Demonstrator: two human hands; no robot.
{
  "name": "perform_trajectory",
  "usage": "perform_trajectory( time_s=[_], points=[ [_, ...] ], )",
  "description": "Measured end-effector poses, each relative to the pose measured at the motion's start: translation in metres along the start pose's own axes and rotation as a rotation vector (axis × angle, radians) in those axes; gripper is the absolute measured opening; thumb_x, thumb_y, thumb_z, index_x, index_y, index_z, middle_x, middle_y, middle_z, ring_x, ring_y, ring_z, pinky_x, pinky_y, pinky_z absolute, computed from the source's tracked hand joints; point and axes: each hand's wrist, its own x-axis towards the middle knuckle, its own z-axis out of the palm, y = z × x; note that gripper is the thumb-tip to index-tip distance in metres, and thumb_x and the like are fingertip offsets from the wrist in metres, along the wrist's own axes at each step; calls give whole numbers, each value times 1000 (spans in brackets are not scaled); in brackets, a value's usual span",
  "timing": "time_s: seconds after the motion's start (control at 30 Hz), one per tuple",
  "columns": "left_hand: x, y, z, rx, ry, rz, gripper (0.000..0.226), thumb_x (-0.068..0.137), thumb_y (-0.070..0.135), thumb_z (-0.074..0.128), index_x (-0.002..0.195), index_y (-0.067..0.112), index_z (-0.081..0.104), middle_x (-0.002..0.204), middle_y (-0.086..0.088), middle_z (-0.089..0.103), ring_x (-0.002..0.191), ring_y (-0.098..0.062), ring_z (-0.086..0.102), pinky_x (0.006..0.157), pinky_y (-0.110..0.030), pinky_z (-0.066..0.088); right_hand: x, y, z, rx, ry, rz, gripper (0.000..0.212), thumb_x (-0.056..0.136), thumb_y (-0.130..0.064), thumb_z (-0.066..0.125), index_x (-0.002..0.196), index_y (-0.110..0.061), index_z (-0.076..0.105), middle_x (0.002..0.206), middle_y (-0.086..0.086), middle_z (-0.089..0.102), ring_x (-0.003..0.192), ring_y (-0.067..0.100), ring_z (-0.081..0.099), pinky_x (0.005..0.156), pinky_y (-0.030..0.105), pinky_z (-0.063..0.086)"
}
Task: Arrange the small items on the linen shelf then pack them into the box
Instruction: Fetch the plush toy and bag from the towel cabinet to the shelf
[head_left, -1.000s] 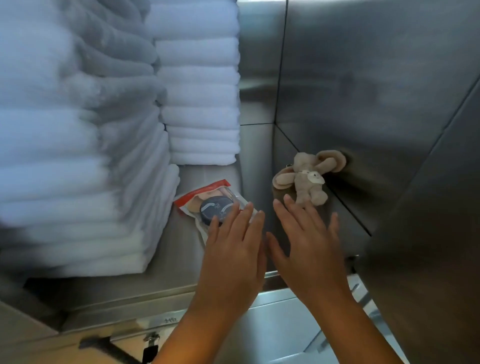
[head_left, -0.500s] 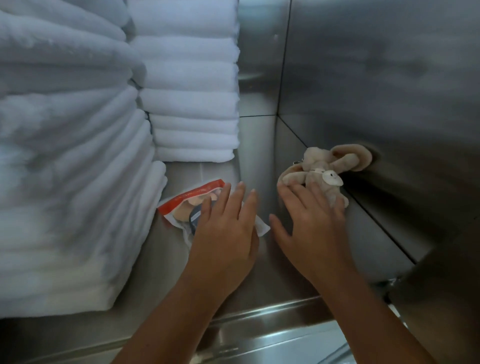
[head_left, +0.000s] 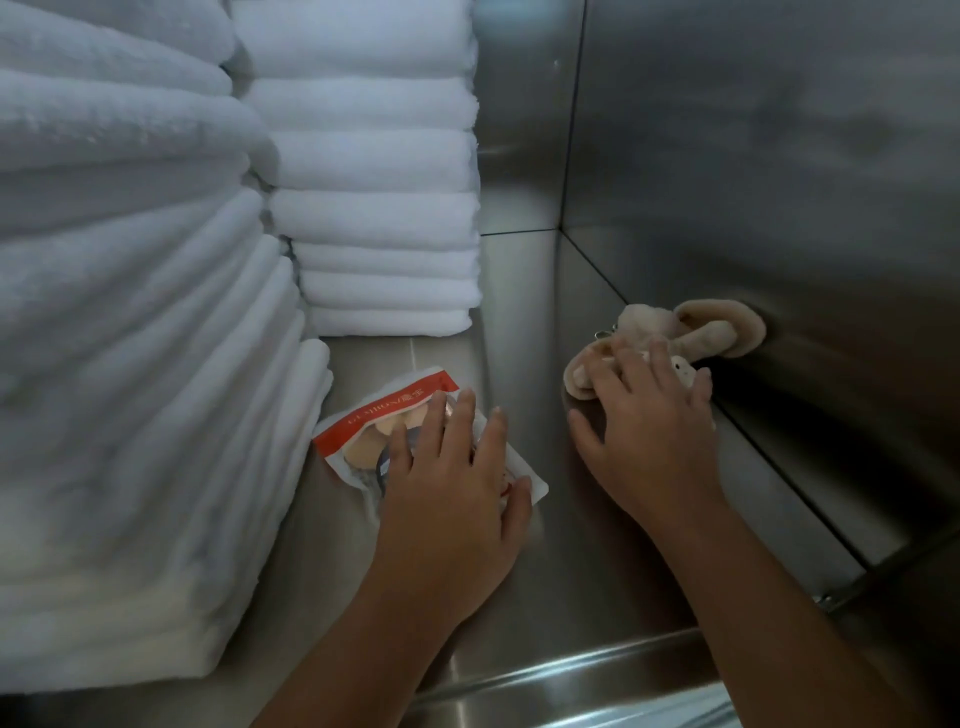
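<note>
A clear packet with a red top band lies flat on the steel shelf, beside the towel stack. My left hand rests on it with straight fingers, covering most of it. A small beige plush toy with long ears lies against the right steel wall. My right hand lies over the toy's body, fingers spread and only slightly bent; whether they grip it is unclear.
Two tall stacks of folded white towels fill the shelf's left side: a near stack and a far stack. Steel walls close the back and right. The shelf's front lip runs along the bottom.
Both hands moved forward onto the shelf. The left hand came down on the packet and the right hand reached onto the plush toy. The view moved closer.
</note>
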Motion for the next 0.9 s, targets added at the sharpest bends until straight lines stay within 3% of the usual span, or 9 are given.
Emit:
perform_trajectory(
  time_s=[0.2,0.4,0.57,0.77,0.9],
  points=[
    [-3,-7,-1,15,-87,-18,62,81,46,34,116,6,65,123,-22,58,115,-38,55,91,-60,42,11,4,6,-27,-40,52,45,92,-39,43,133,-20,44,151,8,25,141,28,12,104,54,22],
    [-6,-12,-6,45,-131,20,63,82,49,31,115,9,66,126,-19,58,117,-36,54,94,-59,39,11,6,8,-73,-48,62,40,92,-34,42,127,-16,50,137,7,42,134,31,22,94,50,35],
    [-12,-16,-7,51,-133,52,61,82,50,33,115,10,66,125,-17,59,118,-34,54,95,-59,39,-4,-3,0,-53,-70,62,36,90,-34,44,120,-16,55,133,6,44,131,30,25,89,50,40],
    [-25,-20,-10,32,-124,91,59,83,49,37,115,9,66,126,-17,58,119,-34,53,95,-59,38,-46,-21,-11,64,6,6,26,81,-18,61,104,-6,66,115,18,60,118,41,45,75,52,48],
    [-39,-21,-14,11,-133,134,60,84,49,37,119,9,64,132,-16,53,124,-34,48,98,-58,36,-68,-28,-18,144,83,-38,22,77,-10,68,98,-4,70,104,16,67,107,40,55,71,48,50]
  ],
)
